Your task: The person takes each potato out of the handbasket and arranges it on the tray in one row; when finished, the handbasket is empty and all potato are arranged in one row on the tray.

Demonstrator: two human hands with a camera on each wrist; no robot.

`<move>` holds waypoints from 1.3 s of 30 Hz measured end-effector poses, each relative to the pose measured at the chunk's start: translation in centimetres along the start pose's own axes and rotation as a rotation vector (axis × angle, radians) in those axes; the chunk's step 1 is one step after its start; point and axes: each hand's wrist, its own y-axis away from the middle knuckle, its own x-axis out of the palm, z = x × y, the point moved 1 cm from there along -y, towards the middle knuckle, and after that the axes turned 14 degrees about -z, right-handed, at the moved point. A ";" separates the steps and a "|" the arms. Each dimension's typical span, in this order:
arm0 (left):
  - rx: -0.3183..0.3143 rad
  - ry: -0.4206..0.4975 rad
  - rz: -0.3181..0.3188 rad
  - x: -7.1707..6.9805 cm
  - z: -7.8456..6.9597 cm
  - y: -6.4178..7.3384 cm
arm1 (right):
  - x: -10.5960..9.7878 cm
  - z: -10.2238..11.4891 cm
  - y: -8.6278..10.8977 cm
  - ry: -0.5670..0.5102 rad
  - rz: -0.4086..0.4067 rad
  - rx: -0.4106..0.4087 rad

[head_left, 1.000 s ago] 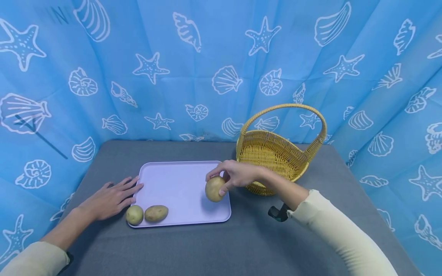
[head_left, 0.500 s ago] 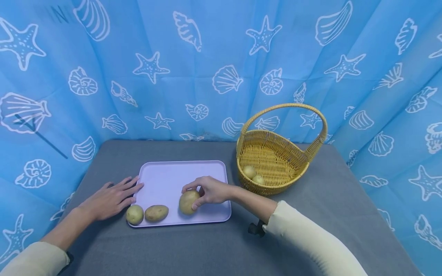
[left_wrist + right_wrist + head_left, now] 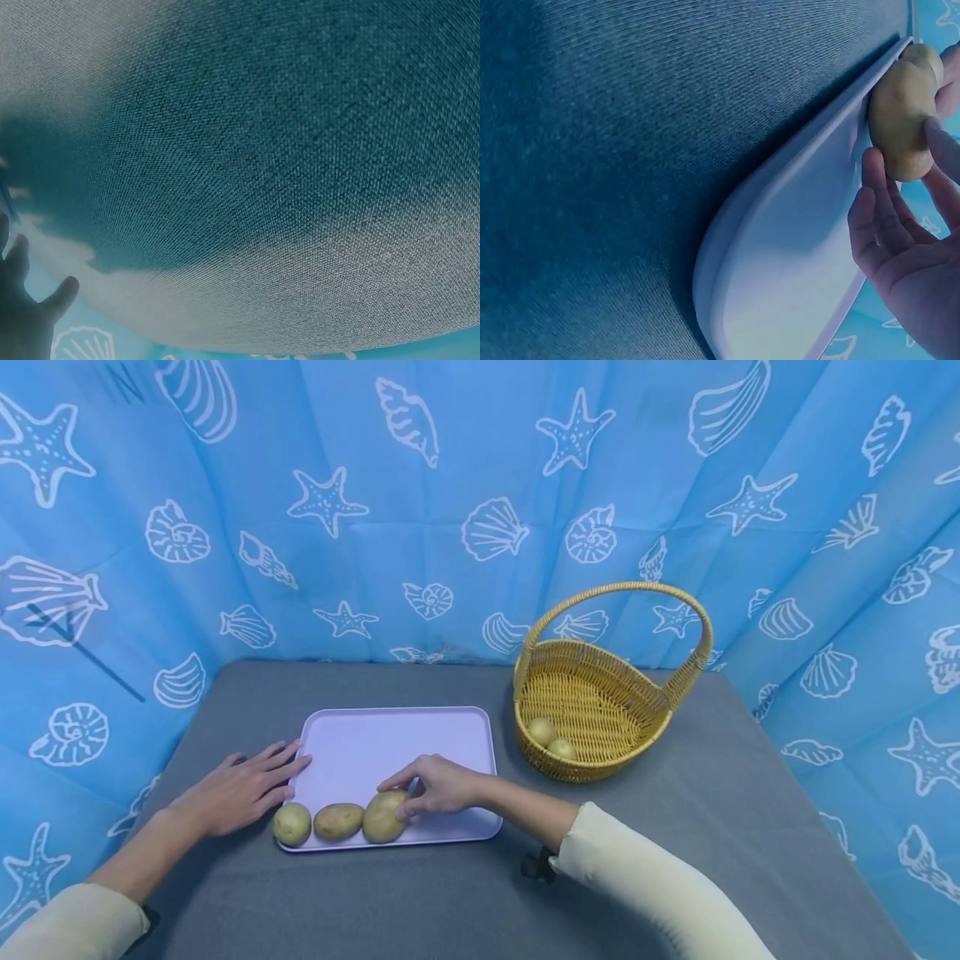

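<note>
In the head view a lilac tray (image 3: 420, 735) lies on the grey cloth. Along its near edge sit a round potato (image 3: 292, 824) in the left corner, a longer potato (image 3: 338, 822) beside it, and a large potato (image 3: 383, 818) at the right end of the row. My right hand (image 3: 442, 789) grips that large potato from above, thumb and fingers round it; the right wrist view shows the same potato (image 3: 901, 120) between thumb and fingers. With fingers spread, my left hand (image 3: 243, 785) rests at the tray's left edge, fingertips touching the rim.
A yellow wicker basket (image 3: 592, 710) with a tall handle stands to the right of the tray. Two potatoes (image 3: 542, 732) lie in its near left side. Behind the grey table (image 3: 375, 902) hangs a blue curtain (image 3: 420, 527) with white shell prints.
My right hand has carried the large potato left and down across the tray to beside the longer potato. The two potatoes in the basket have come into sight. The left hand stays put.
</note>
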 end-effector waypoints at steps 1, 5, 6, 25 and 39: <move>0.001 -0.001 -0.001 0.0 0.0 0.0 | -0.1 0.0 0.0 0.013 0.007 0.000; 0.004 -0.004 -0.006 0.1 0.1 0.0 | -0.5 0.0 0.3 0.052 0.042 -0.004; 0.005 -0.004 -0.007 0.2 0.1 -0.1 | -0.8 0.0 0.4 0.046 0.051 0.000; 0.002 -0.006 -0.008 0.3 0.2 0.0 | -14.0 -0.4 6.3 0.102 0.026 0.055; 0.005 -0.010 -0.014 0.2 0.1 0.0 | -20.8 -4.6 10.6 -0.022 0.059 0.342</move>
